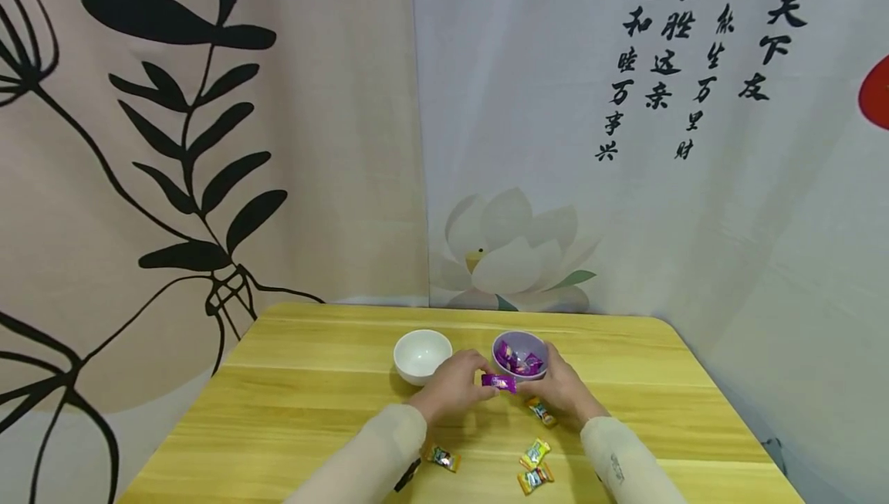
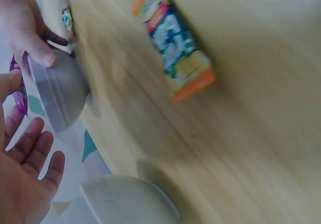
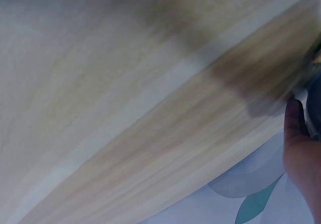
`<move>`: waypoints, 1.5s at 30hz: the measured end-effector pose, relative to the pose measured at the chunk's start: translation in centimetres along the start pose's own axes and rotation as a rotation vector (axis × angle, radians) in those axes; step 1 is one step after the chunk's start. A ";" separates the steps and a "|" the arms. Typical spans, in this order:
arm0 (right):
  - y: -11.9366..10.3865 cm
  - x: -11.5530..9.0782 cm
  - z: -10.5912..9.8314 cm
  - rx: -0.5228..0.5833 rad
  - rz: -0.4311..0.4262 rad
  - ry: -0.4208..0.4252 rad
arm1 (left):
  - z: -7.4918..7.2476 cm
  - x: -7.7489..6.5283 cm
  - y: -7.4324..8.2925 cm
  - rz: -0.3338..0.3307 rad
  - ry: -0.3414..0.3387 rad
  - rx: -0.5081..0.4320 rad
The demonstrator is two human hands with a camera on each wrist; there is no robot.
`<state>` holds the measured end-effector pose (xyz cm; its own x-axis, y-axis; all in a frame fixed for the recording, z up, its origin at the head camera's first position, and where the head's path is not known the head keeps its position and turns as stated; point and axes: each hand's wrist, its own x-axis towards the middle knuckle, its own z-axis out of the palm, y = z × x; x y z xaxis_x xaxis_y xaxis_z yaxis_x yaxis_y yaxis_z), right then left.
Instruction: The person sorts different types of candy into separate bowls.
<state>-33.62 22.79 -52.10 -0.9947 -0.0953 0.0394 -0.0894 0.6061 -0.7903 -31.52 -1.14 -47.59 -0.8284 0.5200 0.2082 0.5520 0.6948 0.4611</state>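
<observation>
Between thumb and fingers, my left hand [image 1: 454, 384] pinches a purple-wrapped candy [image 1: 498, 383], held just in front of the purple bowl [image 1: 497, 365]. The same candy [image 2: 20, 96] shows edge-on in the left wrist view, with the other fingers spread. My right hand [image 1: 562, 387] grips the purple bowl from its right side, the thumb along its outer wall. Several purple-wrapped candies [image 1: 521, 363] lie inside that bowl. A white bowl [image 1: 422, 357] stands to the left, close beyond my left hand. In the right wrist view, only part of my right hand [image 3: 303, 156] shows, at the edge.
Yellow-wrapped candies lie on the wooden table [image 1: 299, 411]: one [image 1: 542, 413] below the right hand, two [image 1: 535, 454] nearer the front, and one [image 1: 443, 458] by the left sleeve. Printed cloth [image 1: 347, 141] hangs behind the table's far edge.
</observation>
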 end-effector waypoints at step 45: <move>0.1 0.2 0.0 -0.040 0.013 -0.005 | -1.2 6.8 1.7 -0.225 0.048 0.086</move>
<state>-33.83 22.83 -52.13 -0.9955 -0.0908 0.0265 -0.0786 0.6380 -0.7660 -36.33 2.96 -44.35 -0.9337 0.3249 0.1506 0.3579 0.8312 0.4256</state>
